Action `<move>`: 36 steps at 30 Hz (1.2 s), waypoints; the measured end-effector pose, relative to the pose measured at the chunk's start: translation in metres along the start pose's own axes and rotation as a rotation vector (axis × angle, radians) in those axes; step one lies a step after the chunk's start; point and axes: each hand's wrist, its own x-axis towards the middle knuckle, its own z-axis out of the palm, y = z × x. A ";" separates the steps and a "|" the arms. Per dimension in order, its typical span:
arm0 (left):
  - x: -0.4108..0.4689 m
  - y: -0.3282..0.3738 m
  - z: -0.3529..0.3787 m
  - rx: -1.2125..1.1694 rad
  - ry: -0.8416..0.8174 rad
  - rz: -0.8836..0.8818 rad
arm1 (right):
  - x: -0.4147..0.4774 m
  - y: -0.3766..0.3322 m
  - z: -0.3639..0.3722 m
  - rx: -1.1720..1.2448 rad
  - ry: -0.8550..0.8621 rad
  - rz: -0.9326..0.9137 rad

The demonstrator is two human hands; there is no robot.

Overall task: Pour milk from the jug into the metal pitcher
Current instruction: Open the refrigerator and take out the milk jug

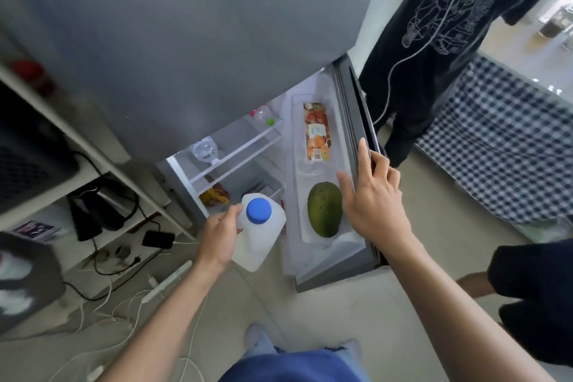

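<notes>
A white plastic milk jug (263, 236) with a blue cap hangs in front of the open lower fridge compartment. My left hand (220, 237) is shut on its handle side and holds it upright, clear of the shelves. My right hand (372, 192) rests on the top edge of the open fridge door (361, 121), fingers spread over the edge and thumb on the inner side. No metal pitcher is in view.
The door shelf holds a green mango (325, 209) and a juice carton (317, 133). A white shelf unit (102, 164) at left carries a black kettle (99, 205), with cables and a power strip (167, 281) on the floor. Another person (449, 25) stands right of the door.
</notes>
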 end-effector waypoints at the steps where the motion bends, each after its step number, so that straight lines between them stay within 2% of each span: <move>1: -0.002 -0.001 -0.007 -0.026 0.019 0.005 | -0.002 -0.010 0.004 0.008 -0.005 0.000; 6: -0.023 -0.003 -0.038 -0.071 0.108 0.000 | -0.007 -0.059 0.025 0.052 -0.041 -0.014; 11: -0.039 -0.013 -0.075 -0.115 0.203 -0.022 | -0.005 -0.096 0.040 0.107 -0.141 -0.113; 17: -0.064 -0.012 -0.110 -0.199 0.291 -0.017 | -0.008 -0.117 0.066 0.137 -0.168 -0.322; 25: -0.090 -0.005 -0.135 -0.278 0.441 -0.053 | 0.026 -0.129 0.089 -0.079 -0.259 -0.647; 31: -0.109 -0.002 -0.142 -0.302 0.534 -0.003 | 0.056 -0.160 0.089 -0.188 -0.388 -0.618; 36: -0.119 0.004 -0.132 -0.315 0.580 0.001 | 0.057 -0.153 0.088 -0.172 -0.363 -0.643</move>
